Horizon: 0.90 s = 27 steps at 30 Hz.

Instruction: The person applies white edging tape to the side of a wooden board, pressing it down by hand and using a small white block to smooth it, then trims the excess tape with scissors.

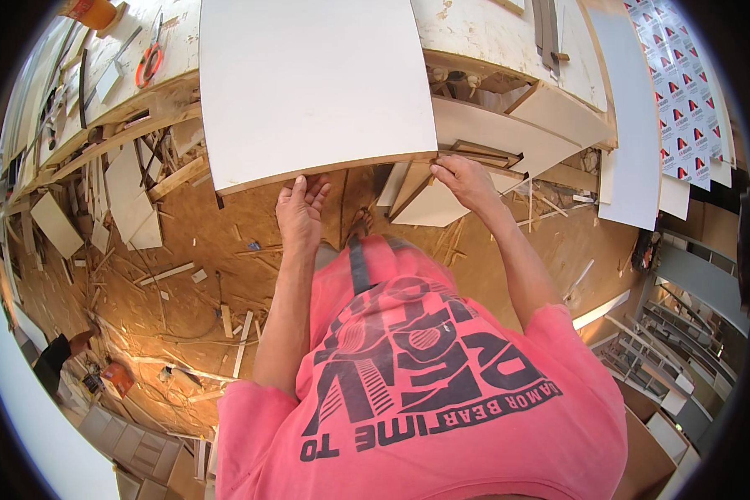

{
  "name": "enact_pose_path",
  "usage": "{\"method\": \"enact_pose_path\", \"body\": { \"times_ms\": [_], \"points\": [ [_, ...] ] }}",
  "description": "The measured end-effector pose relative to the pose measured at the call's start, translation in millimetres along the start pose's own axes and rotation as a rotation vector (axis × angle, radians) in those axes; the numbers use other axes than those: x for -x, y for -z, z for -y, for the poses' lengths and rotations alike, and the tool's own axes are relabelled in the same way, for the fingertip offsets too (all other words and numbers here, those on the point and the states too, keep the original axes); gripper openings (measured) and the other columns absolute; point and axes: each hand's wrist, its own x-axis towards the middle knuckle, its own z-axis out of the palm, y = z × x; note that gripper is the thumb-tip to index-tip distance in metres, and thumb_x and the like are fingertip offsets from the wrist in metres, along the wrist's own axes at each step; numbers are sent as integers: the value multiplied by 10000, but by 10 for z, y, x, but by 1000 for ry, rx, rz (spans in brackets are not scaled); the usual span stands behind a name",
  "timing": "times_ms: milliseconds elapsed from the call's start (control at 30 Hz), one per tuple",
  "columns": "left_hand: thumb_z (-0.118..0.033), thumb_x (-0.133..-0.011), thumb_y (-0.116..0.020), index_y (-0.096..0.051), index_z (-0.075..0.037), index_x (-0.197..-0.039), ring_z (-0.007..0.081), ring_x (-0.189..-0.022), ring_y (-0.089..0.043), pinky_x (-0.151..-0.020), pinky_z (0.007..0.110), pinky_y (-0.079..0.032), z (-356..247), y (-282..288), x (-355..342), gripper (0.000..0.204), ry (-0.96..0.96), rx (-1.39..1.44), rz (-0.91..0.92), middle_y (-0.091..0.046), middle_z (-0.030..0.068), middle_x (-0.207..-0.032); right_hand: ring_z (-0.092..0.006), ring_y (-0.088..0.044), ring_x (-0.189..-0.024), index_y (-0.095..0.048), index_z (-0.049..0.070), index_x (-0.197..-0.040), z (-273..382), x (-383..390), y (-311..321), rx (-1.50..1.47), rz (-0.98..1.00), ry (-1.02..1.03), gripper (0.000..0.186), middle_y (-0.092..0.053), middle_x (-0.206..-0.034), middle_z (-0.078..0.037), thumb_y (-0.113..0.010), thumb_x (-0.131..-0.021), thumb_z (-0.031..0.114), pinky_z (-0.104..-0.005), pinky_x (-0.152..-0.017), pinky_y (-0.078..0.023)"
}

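Hands first: I see my left hand (pixel 300 208) reaching forward with the forearm nearly straight, palm turned up and fingers loosely spread under the near edge of the white laminated panel (pixel 312 83). The fingertips touch the panel's raw brown underside edge; the hand is open, cupping rather than clamping. My right hand (pixel 465 182) reaches out with the elbow bent wider, fingers curled down at the panel's near right corner, pressing where that corner meets a stack of thin offcut boards (pixel 483 154). I cannot tell whether the thumb wraps under the corner.

The panel lies flat on the workbench (pixel 492 33), with its near edge hanging out past the bench toward me. Its left side runs clear of the bench clutter, where orange-handled scissors (pixel 148 62) lie well apart from it. On the right, the panel's corner is crowded: 1 beige triangular offcut (pixel 429 204) sits just below my right hand, and more cut boards lean close by.

Below the hands, the chipboard floor (pixel 225 250) is littered with wood strips and scraps, densest toward the left. Room between my 2 forearms and the bench is open. Grey sheets (pixel 633 125) stand against the bench at far right, well away from both hands.
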Motion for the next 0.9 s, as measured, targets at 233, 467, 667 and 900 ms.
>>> {"method": "enact_pose_path", "body": {
  "times_ms": [233, 467, 667, 900],
  "points": [
    [-111, -951, -540, -500, -15, -1018, 281, -952, -640, -823, 377, -550, -25, -21, 23, 123, 12, -4, -13, -619, 143, -1019, -369, -593, -914, -640, 39, -961, 5, -47, 31, 38, 33, -30, 355, -643, -917, -178, -504, -924, 365, -457, -764, -456],
    [-120, -959, -528, -506, -15, -1037, 279, -975, -633, -840, 381, -539, -38, 7, 16, 132, -5, -29, 47, -617, 143, -1043, -378, -589, -886, -626, 55, -888, -73, -105, 41, 39, 99, -28, 377, -629, -877, -183, -493, -923, 407, -469, -739, -451],
    [-120, -962, -522, -506, -14, -1040, 282, -983, -628, -847, 383, -535, -21, 12, 3, 133, -4, -38, 40, -616, 147, -1053, -378, -586, -883, -629, 58, -894, -69, -109, 57, 67, 91, -34, 390, -631, -883, -175, -482, -928, 417, -471, -740, -450],
    [-108, -963, -515, -508, -17, -1049, 288, -986, -624, -857, 390, -534, -17, 22, -11, 126, -14, -35, 48, -614, 146, -1054, -370, -598, -874, -648, 80, -925, -103, -99, 27, -24, 105, -55, 377, -650, -884, -158, -490, -923, 423, -464, -738, -459]
  ]
}}
